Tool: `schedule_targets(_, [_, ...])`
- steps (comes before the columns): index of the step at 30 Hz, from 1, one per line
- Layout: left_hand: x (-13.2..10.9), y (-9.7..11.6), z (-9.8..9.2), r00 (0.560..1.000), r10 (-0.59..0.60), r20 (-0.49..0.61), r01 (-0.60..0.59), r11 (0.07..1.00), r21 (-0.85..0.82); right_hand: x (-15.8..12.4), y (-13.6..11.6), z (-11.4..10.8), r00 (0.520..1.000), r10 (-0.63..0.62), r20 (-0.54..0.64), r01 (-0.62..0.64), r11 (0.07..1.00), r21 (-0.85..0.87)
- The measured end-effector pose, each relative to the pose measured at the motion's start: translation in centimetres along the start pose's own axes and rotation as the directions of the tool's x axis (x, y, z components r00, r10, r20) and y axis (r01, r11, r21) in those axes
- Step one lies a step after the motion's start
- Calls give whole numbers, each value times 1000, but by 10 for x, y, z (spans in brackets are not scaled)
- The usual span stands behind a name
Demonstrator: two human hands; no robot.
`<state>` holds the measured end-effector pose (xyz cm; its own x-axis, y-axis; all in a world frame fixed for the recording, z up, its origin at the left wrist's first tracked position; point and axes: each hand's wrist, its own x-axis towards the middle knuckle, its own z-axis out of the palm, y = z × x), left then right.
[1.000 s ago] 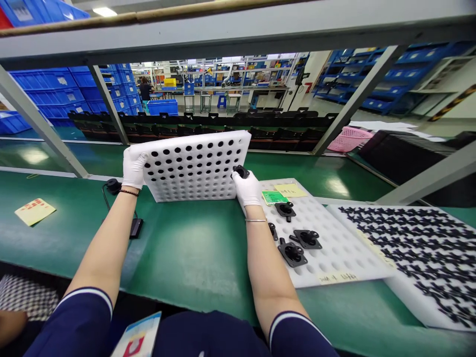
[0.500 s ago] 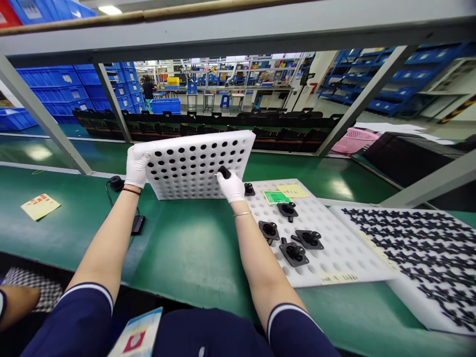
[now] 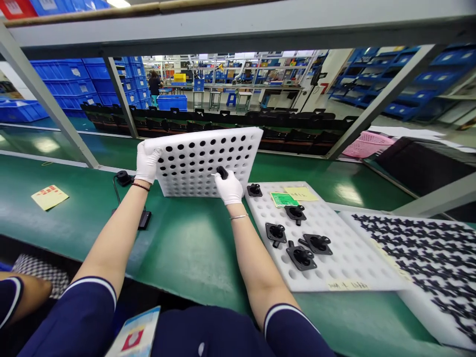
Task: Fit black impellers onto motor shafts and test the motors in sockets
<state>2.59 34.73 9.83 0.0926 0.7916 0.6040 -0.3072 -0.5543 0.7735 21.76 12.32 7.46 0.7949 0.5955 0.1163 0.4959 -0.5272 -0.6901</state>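
the left hand (image 3: 148, 162), in a white glove, grips the upper left edge of a white foam board (image 3: 208, 161), its fingers closed around the edge, with the arm reaching forward. the board stands tilted up on the green bench (image 3: 186, 253). the right hand (image 3: 228, 188), also gloved, reaches across the board's face, fingers pinched together on a small black rubber part (image 3: 222, 172) right at the holes. just beside it lies a second foam board (image 3: 351, 267) holding five black parts (image 3: 301, 257).

Tilted foam tray (image 3: 206, 161) blocks the right hand (image 3: 228, 188).
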Motion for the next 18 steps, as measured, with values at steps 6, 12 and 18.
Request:
schedule_targets(6, [-1, -2, -1, 999, -6, 43, 7, 1000, -17, -6, -12, 15, 999, 7, 39, -6, 1000, -7])
schedule_targets(12, [-1, -7, -1, 999, 14, 30, -14, 1000, 11, -18, -18, 26, 999, 5, 32, -5, 1000, -13])
schedule_targets(18, [-1, -9, 2, 1000, 29, 12, -29, 1000, -1, -21, -33, 39, 999, -21, 48, 22, 1000, -21])
